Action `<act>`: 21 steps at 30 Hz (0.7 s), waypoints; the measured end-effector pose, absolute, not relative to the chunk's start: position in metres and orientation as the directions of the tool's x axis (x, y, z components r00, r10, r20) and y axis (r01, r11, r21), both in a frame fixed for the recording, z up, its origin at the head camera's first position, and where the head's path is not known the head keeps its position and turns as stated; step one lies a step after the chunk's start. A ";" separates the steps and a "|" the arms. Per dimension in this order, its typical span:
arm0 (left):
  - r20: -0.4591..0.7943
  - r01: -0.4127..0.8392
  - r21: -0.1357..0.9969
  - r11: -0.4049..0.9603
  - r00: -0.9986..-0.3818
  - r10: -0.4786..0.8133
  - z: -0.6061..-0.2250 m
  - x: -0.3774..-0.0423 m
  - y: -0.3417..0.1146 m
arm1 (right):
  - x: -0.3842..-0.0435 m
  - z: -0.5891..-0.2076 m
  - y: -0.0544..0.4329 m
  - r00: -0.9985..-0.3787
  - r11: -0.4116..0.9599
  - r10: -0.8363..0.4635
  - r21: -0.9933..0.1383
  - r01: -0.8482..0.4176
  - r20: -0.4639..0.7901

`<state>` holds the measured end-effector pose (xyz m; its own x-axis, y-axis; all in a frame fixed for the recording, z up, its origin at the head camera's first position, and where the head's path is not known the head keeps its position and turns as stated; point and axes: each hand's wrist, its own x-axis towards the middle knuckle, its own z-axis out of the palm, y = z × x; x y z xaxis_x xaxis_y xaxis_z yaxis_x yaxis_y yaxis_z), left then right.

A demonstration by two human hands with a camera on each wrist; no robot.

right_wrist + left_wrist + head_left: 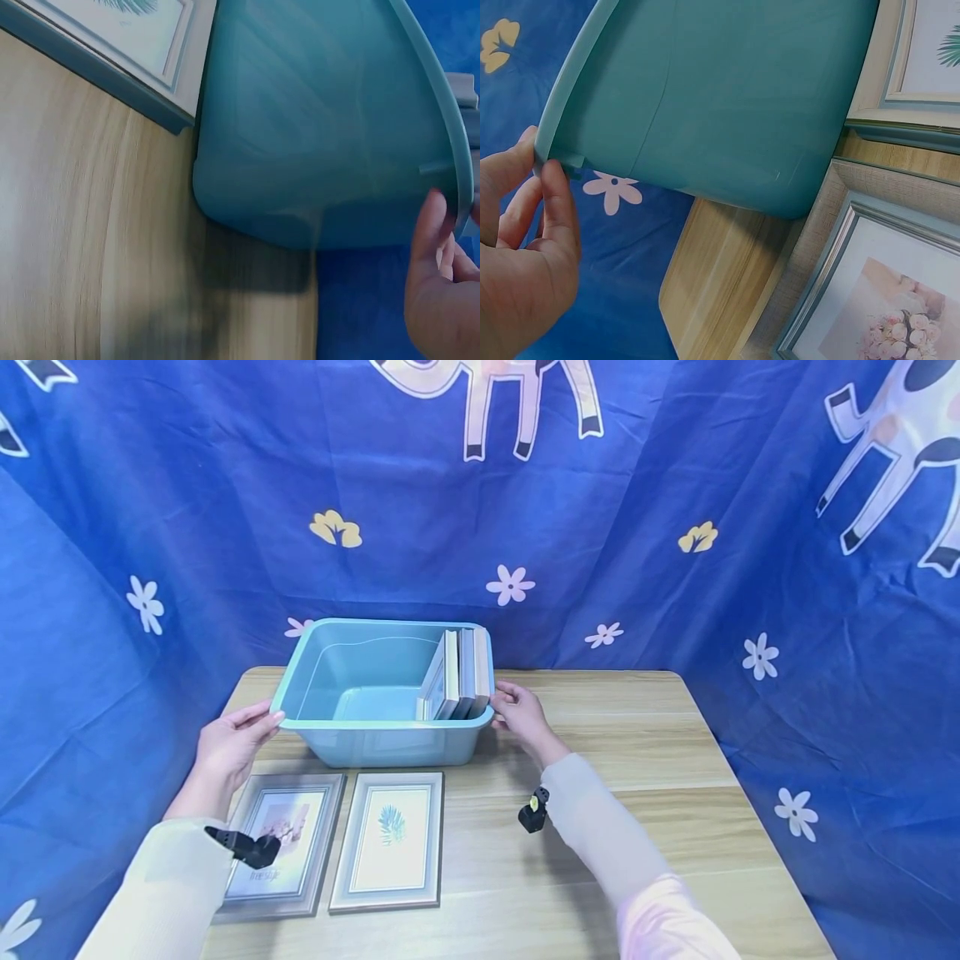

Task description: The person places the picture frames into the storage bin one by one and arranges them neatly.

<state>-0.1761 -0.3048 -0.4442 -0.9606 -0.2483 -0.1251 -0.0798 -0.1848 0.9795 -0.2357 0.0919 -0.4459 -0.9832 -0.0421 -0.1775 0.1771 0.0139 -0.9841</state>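
A light blue plastic basin [390, 745] stands at the back of the table. My left hand [228, 747] pinches its rim at the left front corner, thumb and fingers on either side of the edge in the left wrist view. At the right front corner my right hand [522, 720] grips the rim; the right wrist view shows its thumb [429, 225] under the lip. Several picture frames [467, 672] stand on edge inside, at the basin's right end. In front lie a frame with a flower picture [281, 843] and another with a blue leaf print [390, 839].
The wooden table [637, 827] has its back edge against a blue curtain [600, 527], which also hangs at both sides. Bare wood shows right of the basin and of the leaf-print frame. The flower-picture frame lies partly beneath my left forearm.
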 end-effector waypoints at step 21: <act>-0.134 -0.112 0.988 -0.103 -0.960 -0.247 -0.439 -0.173 -0.306 | -0.235 -0.448 0.080 -0.982 -0.152 0.000 -0.970 0.189 -0.191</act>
<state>-0.1732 -0.3064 -0.4391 -0.9596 -0.2474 -0.1342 -0.1117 -0.1030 0.9884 -0.2352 0.0802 -0.4485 -0.9815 0.0002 -0.1914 0.1892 -0.1516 -0.9702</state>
